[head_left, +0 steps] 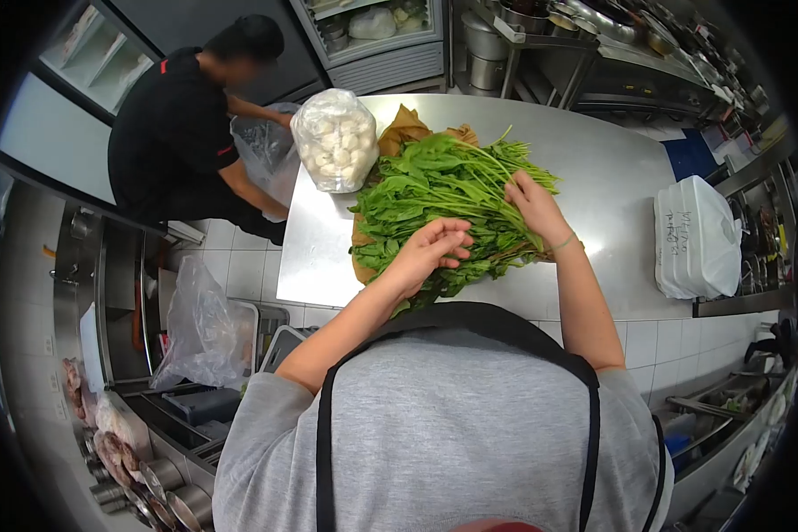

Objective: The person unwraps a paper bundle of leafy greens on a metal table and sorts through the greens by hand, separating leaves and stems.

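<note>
A large heap of leafy greens (417, 191) with long pale stems lies on the steel table. Its leaves point left and its stems point right. At the stem side, my right hand (534, 208) is closed, fingers bent round some of the stems. My left hand (434, 250) is over the near leaves, palm turned inward, its fingers slightly curled and apart with nothing seen in them. Brown paper (402, 124) shows under and behind the heap. Just beyond the leaves, on the left, sits a clear plastic bag of white round pieces (335, 142), perhaps mushrooms or garlic.
White foam boxes (696, 235) with handwriting are stacked at the right end of the steel table (612, 186). Across the left corner, a co-worker (173, 133) bends over a clear plastic bag (266, 151). Another plastic bag (202, 319) hangs at left, near crates. A glass-door fridge (372, 53) stands behind.
</note>
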`<action>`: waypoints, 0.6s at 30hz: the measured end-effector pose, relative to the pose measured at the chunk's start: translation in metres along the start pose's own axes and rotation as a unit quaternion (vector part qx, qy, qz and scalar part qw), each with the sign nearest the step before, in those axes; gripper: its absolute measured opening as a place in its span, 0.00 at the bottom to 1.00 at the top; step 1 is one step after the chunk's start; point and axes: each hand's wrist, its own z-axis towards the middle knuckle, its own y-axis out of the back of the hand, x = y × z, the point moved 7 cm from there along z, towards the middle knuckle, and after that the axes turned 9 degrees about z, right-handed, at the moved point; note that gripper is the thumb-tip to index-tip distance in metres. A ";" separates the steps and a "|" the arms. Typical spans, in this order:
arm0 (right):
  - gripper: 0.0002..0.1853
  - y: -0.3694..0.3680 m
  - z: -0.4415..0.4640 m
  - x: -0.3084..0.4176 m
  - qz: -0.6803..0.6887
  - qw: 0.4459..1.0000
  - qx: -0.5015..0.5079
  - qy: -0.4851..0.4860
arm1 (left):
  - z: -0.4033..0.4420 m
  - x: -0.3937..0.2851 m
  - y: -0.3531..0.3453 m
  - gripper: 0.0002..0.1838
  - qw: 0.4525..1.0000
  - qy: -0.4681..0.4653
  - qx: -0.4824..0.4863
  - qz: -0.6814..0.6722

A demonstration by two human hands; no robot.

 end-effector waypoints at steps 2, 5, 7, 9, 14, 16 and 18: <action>0.14 0.004 -0.005 -0.016 0.027 0.999 -0.001 -0.031 | -0.002 0.012 0.004 0.16 0.999 0.037 0.012 -0.004; 0.15 0.007 -0.008 -0.033 0.122 0.985 0.010 -0.122 | -0.002 0.016 0.001 0.15 0.998 0.050 0.023 -0.009; 0.15 0.005 -0.018 -0.006 0.123 0.985 0.032 -0.120 | 0.000 0.016 -0.001 0.15 0.998 0.053 0.031 -0.016; 0.16 0.002 -0.021 0.001 0.121 0.984 0.058 -0.113 | 0.002 0.015 -0.011 0.17 0.996 0.059 0.073 -0.013; 0.17 -0.009 -0.020 0.013 0.133 0.981 0.119 -0.073 | 0.010 0.019 -0.029 0.27 0.989 0.083 0.102 -0.070; 0.15 -0.006 -0.023 0.034 0.155 0.980 0.113 -0.055 | 0.017 0.011 -0.038 0.33 0.985 0.103 0.075 -0.114; 0.15 0.001 -0.021 0.047 0.170 0.979 0.097 -0.048 | 0.028 0.004 -0.047 0.34 0.987 0.076 0.076 -0.122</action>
